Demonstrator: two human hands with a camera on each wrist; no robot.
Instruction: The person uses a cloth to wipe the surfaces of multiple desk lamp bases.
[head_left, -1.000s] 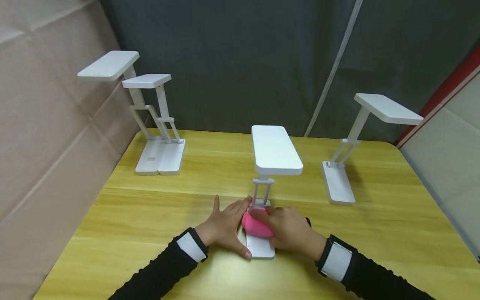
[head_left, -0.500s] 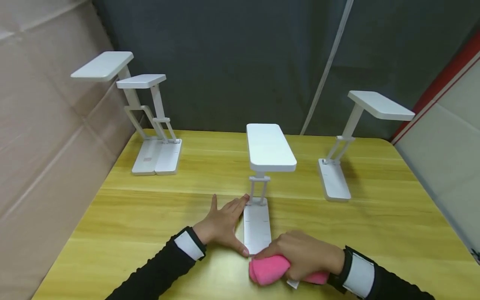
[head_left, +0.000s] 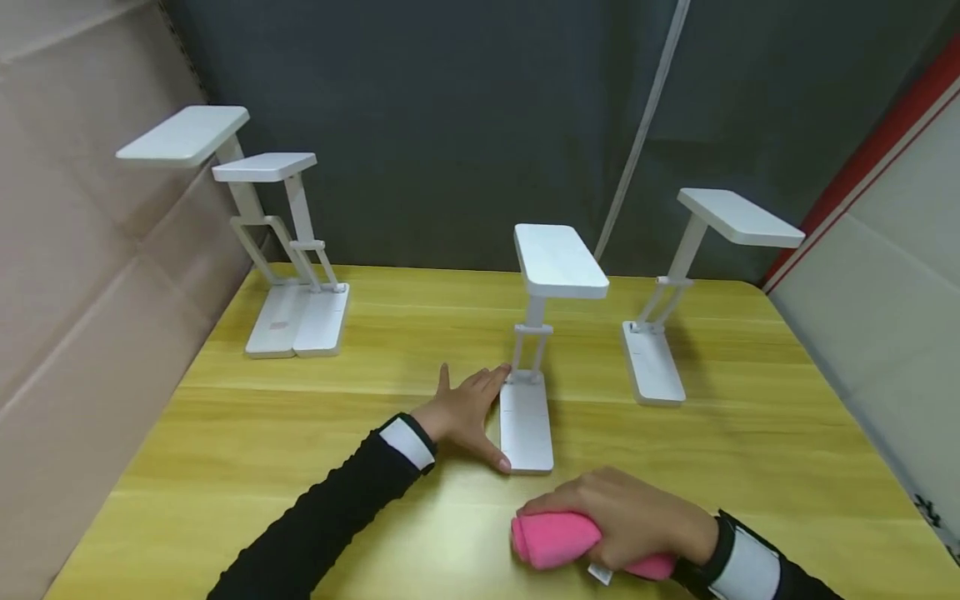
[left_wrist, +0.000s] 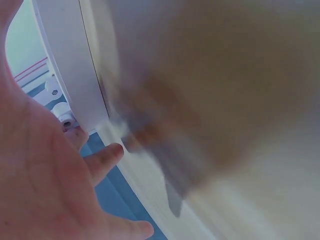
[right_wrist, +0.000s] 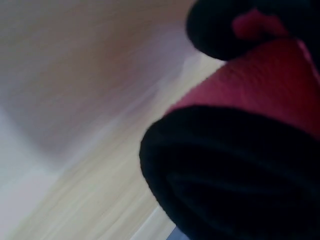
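A white folding desk lamp (head_left: 527, 427) stands upright mid-table with its flat head raised. My left hand (head_left: 468, 417), fingers spread and straight, touches the left side of its base; in the left wrist view the palm and fingers (left_wrist: 107, 159) lie along the white base edge (left_wrist: 70, 55). In front of the lamp, my right hand (head_left: 633, 517) grips a bunched pink cloth (head_left: 555, 540) with a small white tag. The right wrist view shows the same cloth (right_wrist: 270, 85) close up, with dark rolled parts; the right fingers are hidden there.
Two similar white lamps (head_left: 272, 321) (head_left: 322, 321) stand side by side at the back left. Another white lamp (head_left: 654, 364) is at the right. A dark curtain (head_left: 420, 133) hangs behind the wooden table (head_left: 300, 442), with pale sheets at both sides.
My right hand has drawn the pink cloth off the lamp base toward the table's front. The lamp, with my left hand at its side, has shifted back and slightly right.
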